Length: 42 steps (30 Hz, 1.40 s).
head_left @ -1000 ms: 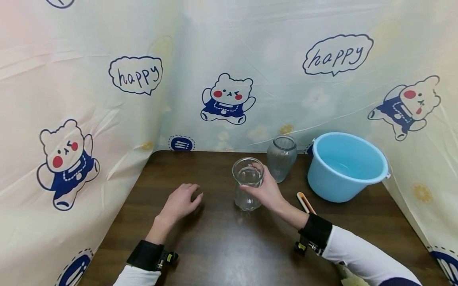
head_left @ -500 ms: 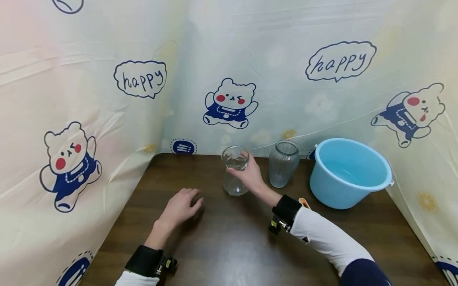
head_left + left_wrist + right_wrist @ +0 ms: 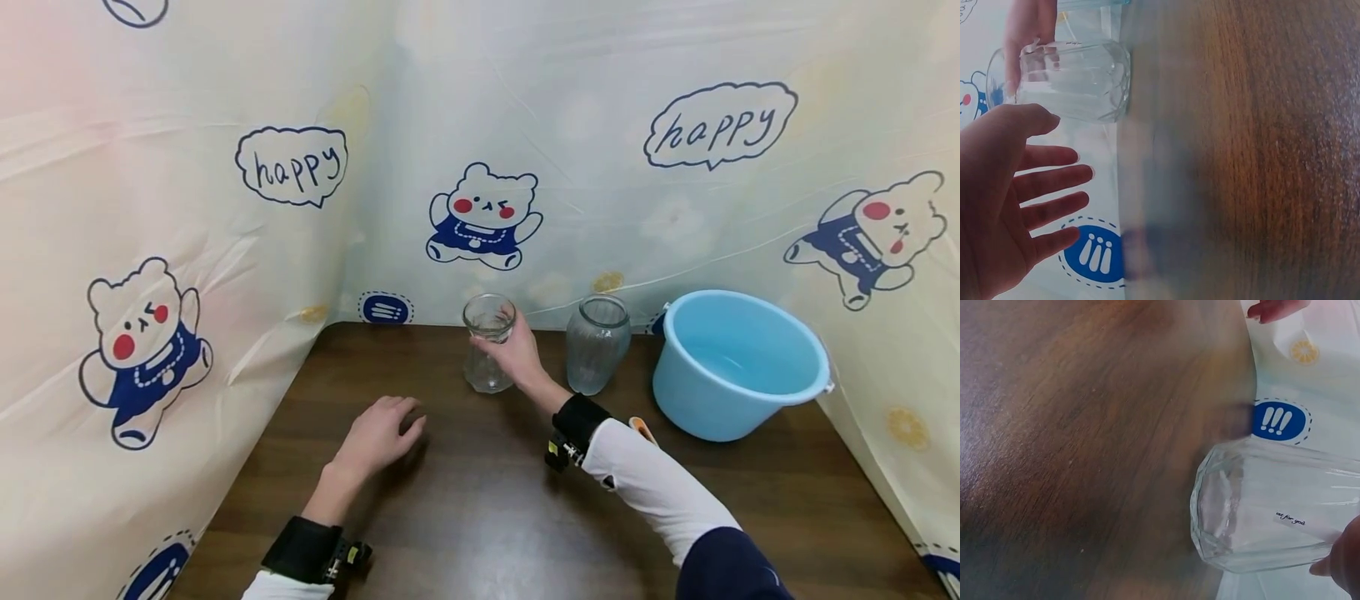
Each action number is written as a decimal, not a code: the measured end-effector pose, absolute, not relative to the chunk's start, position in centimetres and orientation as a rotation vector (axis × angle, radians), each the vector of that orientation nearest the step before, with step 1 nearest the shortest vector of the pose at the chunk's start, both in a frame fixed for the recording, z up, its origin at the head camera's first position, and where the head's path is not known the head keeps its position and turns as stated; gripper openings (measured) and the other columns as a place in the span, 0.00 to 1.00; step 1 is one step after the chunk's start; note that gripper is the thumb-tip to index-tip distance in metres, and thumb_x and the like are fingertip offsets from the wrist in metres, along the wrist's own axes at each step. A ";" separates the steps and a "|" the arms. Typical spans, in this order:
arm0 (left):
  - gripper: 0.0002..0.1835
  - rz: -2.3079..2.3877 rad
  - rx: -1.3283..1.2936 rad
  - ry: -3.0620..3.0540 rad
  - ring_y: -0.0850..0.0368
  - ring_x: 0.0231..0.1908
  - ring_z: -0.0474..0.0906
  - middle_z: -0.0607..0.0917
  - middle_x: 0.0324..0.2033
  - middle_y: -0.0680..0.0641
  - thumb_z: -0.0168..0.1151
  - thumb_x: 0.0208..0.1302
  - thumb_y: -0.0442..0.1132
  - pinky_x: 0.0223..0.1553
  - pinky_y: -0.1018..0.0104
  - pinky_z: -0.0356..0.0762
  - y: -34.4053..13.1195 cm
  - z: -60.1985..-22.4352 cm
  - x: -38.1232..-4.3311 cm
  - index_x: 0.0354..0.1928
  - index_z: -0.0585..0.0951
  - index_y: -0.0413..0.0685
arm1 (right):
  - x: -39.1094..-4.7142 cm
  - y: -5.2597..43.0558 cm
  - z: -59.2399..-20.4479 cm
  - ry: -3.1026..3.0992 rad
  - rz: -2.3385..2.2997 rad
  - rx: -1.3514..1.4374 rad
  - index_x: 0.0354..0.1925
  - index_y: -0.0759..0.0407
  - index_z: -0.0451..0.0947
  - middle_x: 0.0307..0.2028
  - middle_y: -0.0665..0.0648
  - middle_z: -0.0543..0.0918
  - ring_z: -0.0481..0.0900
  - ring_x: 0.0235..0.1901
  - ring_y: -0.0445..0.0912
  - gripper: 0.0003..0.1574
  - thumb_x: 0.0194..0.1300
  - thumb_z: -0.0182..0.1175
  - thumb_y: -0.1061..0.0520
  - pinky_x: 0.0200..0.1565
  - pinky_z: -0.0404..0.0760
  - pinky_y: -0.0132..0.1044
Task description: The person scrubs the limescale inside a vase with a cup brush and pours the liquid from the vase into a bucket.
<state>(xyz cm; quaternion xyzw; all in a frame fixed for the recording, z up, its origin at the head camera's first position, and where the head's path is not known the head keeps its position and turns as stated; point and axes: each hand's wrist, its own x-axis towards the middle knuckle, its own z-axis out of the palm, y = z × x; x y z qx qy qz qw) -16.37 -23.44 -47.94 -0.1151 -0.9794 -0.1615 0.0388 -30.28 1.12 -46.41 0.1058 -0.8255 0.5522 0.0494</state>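
Observation:
My right hand (image 3: 516, 348) grips a clear glass vase (image 3: 486, 369) around its narrow neck, just under the flared rim. Small dark lettering shows on the vase (image 3: 1272, 515) in the right wrist view. The vase is upright near the table's back edge; whether its base touches the wood I cannot tell. A second, ribbed glass vase (image 3: 596, 354) stands to its right, apart from it. My left hand (image 3: 378, 435) is over the table to the left with nothing in it. Its fingers (image 3: 1054, 181) are spread and relaxed in the left wrist view.
A light blue bucket (image 3: 720, 408) stands at the back right of the brown wooden table (image 3: 480, 517). An orange-and-white object (image 3: 641, 429) lies partly hidden behind the right forearm. Printed cloth (image 3: 600, 208) hangs behind the table and at both sides.
My right hand has carried the glass vase left and back, toward the table's far edge. The right forearm now covers more of the orange-and-white object. The left hand has barely moved.

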 end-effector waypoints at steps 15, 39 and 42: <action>0.20 -0.523 -0.412 -2.959 0.41 0.54 0.82 0.87 0.52 0.39 0.64 0.73 0.47 0.56 0.42 0.81 -22.6 -47.8 -17.2 0.57 0.84 0.39 | -31.2 1.4 -47.0 -2.494 1.695 0.410 0.79 0.61 0.54 0.74 0.64 0.65 0.67 0.72 0.56 0.62 0.62 0.75 0.40 0.71 0.68 0.52; 0.21 -0.538 -0.500 -2.915 0.43 0.54 0.82 0.87 0.54 0.40 0.64 0.73 0.47 0.55 0.43 0.82 -21.2 -47.6 -16.9 0.60 0.83 0.41 | -22.5 7.9 -44.9 -2.449 1.593 0.550 0.71 0.62 0.67 0.66 0.64 0.75 0.73 0.66 0.56 0.31 0.76 0.60 0.54 0.67 0.72 0.56; 0.21 -0.514 -0.515 -2.900 0.43 0.54 0.83 0.87 0.53 0.41 0.65 0.73 0.47 0.55 0.44 0.82 -21.0 -47.6 -17.0 0.59 0.84 0.41 | -20.9 9.0 -44.6 -2.524 1.444 0.608 0.71 0.62 0.69 0.66 0.64 0.75 0.72 0.67 0.57 0.31 0.76 0.60 0.53 0.67 0.72 0.57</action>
